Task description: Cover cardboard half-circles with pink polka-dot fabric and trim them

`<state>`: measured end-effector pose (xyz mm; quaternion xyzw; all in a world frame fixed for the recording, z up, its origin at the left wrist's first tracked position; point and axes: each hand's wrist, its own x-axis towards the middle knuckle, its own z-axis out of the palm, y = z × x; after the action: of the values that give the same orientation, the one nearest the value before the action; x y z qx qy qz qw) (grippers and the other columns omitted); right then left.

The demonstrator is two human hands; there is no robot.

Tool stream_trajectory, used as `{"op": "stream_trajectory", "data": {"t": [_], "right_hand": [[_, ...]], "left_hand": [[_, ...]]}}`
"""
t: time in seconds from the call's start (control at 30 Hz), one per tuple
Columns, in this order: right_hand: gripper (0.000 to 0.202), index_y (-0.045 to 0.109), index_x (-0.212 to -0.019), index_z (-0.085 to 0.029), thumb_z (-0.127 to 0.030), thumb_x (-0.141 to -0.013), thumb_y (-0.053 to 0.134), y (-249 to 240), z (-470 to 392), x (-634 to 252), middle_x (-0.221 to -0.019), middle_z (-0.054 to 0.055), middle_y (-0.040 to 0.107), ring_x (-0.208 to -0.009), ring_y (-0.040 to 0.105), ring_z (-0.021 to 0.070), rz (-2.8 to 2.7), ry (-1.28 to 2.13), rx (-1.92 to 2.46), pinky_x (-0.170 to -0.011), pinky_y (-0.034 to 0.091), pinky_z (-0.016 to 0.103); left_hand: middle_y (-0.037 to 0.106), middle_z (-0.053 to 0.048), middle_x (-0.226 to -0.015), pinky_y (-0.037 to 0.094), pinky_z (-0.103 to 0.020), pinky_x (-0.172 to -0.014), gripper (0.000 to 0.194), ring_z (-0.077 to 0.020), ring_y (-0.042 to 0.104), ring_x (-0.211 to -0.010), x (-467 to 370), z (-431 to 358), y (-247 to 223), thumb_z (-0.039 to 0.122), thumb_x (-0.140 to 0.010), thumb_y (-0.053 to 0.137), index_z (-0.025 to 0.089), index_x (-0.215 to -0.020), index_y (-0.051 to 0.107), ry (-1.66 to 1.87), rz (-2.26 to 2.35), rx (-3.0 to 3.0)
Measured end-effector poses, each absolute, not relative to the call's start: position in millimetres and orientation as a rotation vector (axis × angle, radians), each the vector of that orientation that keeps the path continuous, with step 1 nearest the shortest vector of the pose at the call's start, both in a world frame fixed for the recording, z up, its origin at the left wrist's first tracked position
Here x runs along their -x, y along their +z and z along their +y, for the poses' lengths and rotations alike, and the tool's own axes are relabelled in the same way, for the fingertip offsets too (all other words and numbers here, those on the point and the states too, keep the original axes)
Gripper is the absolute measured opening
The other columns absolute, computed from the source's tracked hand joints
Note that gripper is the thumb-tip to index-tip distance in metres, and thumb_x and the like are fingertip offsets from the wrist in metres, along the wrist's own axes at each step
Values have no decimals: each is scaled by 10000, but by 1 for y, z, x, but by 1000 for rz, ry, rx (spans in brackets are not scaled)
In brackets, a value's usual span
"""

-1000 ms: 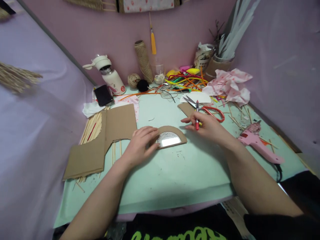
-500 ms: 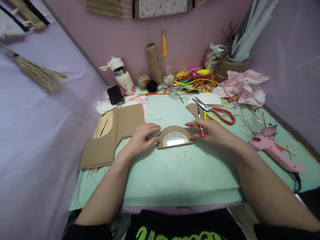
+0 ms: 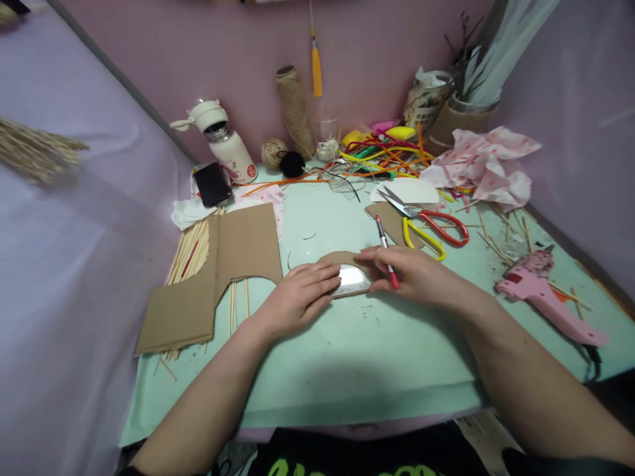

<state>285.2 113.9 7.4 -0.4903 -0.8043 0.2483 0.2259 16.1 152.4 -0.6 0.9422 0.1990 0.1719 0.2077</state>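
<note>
A clear protractor (image 3: 353, 279) lies on a half-round piece of cardboard (image 3: 342, 256) in the middle of the table. My left hand (image 3: 310, 289) rests flat over the left part of both, fingers stretched out, hiding that side. At the right end, my right hand (image 3: 404, 271) touches the cardboard's edge with its fingertips. A red-and-silver pen (image 3: 383, 241) is tucked in that same hand, tip pointing up and away. Beyond the right hand lie scissors (image 3: 411, 210) with one red and one yellow handle, partly over another cardboard scrap (image 3: 387, 221).
Cut cardboard (image 3: 248, 241) covers thin wooden sticks (image 3: 191, 251) at left. A white bottle (image 3: 233, 155), a phone (image 3: 213, 185) and a twine cone (image 3: 295, 109) stand or lie behind. At right are a pink glue gun (image 3: 550, 297) and crumpled pink fabric (image 3: 486, 168).
My left hand has moved from beside the cardboard onto the protractor and now covers its left part. My right hand has shifted slightly left, with the pen still in it. The head view has tilted down.
</note>
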Motion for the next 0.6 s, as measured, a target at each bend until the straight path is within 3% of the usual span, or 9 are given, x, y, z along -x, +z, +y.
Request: {"op": "stream_trajectory", "data": {"t": [0.13,0.4,0.6], "right_hand": [[107,585,-851,-235,-212,-805,680,11,114,-283,-1000,69,734,-860,674,254,-2237,671,1365,-690,476,328],[160,599,-922,-231,-165,-800,679,3,113,-285,-1011,83,728,-909,664,268,-2270,670,1339,-720,482,345],[154,579,-848,-235,-159,-777,693,6,114,-282,-983,76,733,-924,668,271,-2266,682,1341,-713,491,342]], "left_hand": [[572,-113,-1387,428,-476,-1098,397,-218,486,-1334,-18,154,-5,222,-962,482,215,-1358,514,512,519,-2637],[588,-117,-1368,451,-457,-1095,369,-204,502,-1321,-19,155,-9,194,-963,484,191,-1328,542,544,522,-2625],[583,-94,-1377,446,-472,-1099,372,-203,503,-1321,-18,155,-11,204,-964,487,226,-1331,545,511,560,-2582]]}}
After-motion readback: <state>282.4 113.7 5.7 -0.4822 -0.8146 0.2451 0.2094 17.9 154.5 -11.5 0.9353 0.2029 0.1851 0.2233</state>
